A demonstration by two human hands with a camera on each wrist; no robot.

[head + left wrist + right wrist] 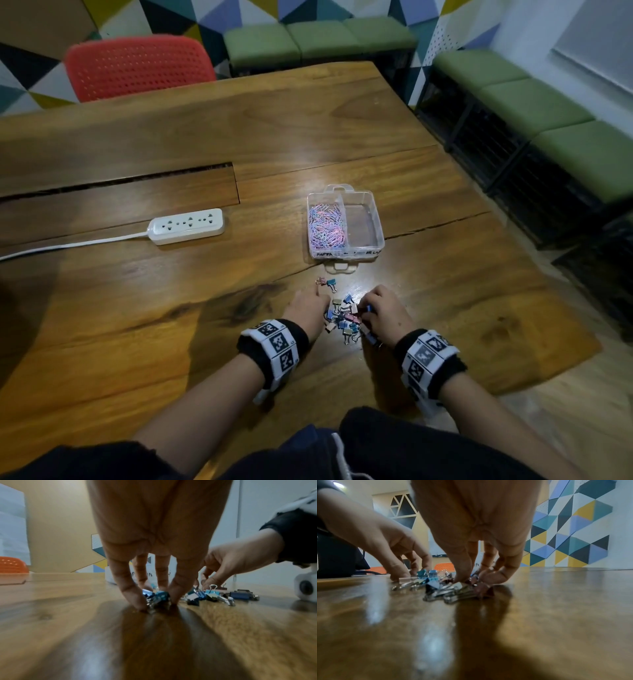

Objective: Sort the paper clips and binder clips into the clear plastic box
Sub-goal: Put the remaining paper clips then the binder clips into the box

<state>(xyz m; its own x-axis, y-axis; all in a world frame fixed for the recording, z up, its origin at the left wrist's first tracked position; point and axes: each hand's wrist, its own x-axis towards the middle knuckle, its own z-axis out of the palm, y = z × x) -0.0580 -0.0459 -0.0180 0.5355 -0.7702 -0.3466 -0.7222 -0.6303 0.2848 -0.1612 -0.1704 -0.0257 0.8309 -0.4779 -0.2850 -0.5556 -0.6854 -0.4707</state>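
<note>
A clear plastic box (pixel 375 219) stands on the wooden table; its left compartment holds pastel paper clips (pixel 326 224) and its right compartment has nothing in it. Just below it lies a pile of coloured binder clips (pixel 343 320), with two stray clips (pixel 327 283) nearer the box. My left hand (pixel 317 301) comes in from the pile's left, and its fingers (pixel 130 588) curl round blue binder clips (pixel 160 596). On the pile's right side my right hand (pixel 368 310) pinches several clips (pixel 453 588) between thumb and fingers (pixel 503 573).
A white power strip (pixel 186 226) with its cord lies to the left. A long slot (pixel 120 181) cuts the table (pixel 445 274) behind it. A red chair (pixel 137 65) stands at the far side, and green benches (pixel 534 102) line the right wall.
</note>
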